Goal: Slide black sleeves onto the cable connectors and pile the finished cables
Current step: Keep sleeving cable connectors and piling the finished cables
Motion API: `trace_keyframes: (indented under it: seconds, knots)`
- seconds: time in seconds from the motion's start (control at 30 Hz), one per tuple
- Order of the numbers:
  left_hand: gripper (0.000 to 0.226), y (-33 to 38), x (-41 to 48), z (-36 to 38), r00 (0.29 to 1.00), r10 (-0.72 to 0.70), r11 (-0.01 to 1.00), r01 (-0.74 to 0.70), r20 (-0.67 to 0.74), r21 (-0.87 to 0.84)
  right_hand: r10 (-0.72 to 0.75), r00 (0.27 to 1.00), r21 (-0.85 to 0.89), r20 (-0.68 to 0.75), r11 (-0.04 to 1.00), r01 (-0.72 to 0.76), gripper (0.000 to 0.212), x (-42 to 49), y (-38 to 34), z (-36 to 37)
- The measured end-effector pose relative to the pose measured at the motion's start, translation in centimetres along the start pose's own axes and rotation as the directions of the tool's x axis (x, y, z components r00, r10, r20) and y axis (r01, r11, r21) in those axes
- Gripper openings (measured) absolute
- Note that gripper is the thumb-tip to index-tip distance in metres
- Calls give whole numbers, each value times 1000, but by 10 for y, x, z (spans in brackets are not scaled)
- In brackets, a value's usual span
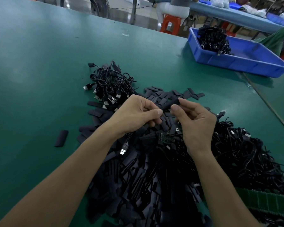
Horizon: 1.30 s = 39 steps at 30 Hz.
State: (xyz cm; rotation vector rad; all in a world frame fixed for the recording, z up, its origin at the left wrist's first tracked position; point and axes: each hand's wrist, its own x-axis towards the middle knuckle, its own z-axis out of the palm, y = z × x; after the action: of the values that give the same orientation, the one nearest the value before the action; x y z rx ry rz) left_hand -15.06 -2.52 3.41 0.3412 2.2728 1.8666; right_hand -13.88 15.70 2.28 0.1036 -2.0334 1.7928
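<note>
While both hands hover over the middle of the green bench (39,79), the left hand (138,113) curls its fingers and pinches the near end of a black sleeve (170,104) under its thumb. The right hand (197,122) pinches the far end between thumb and forefinger, its other fingers loosely bent. A USB plug (123,150) dangles beneath the left wrist. Loose sleeves (146,185) heap toward the near edge. A cable pile (108,84) lies beyond the hands, a bigger tangle (244,153) sits by the right edge, and a blue bin (244,64) holding cables occupies the far right corner
</note>
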Motion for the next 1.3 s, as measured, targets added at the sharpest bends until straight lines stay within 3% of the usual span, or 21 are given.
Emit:
trace_keyframes:
  seconds: [0.3,0.43,0.53,0.67,0.77,0.83,0.9,0.97,1.1,1.3]
  knots:
    - [15,-3,0,7,998,69,996,-68,-15,66,39,999,36,18,999,-39,30,-6,0,6]
    - [21,-2,-1,12,997,80,997,-80,13,19,-12,999,-57,32,998,14,29,-4,-7,11]
    - [17,0,-1,15,996,79,997,-79,-38,11,-49,998,-105,35,993,52,27,-1,-13,12]
    - [12,3,0,11,971,172,975,-144,-166,168,26,988,-122,154,993,-8,31,3,-18,6]
    - [7,7,4,-5,899,237,962,-163,-368,221,157,912,-340,378,940,-20,42,8,-21,-13]
    - [7,7,11,-20,828,252,963,-161,-500,218,287,784,-550,550,831,82,36,10,-25,-24]
    - [6,7,25,-35,786,210,977,-144,-582,157,399,666,-654,631,735,179,38,11,-28,-30]
    - [7,7,41,-53,763,134,991,-123,-633,62,444,620,-707,647,654,270,42,9,-31,-30]
    - [7,3,71,-84,713,106,993,-37,-693,113,447,660,-764,604,560,319,42,4,-32,-28]
    - [23,-4,99,-101,659,149,906,208,-737,368,350,698,-724,624,594,350,11,3,-25,-26]
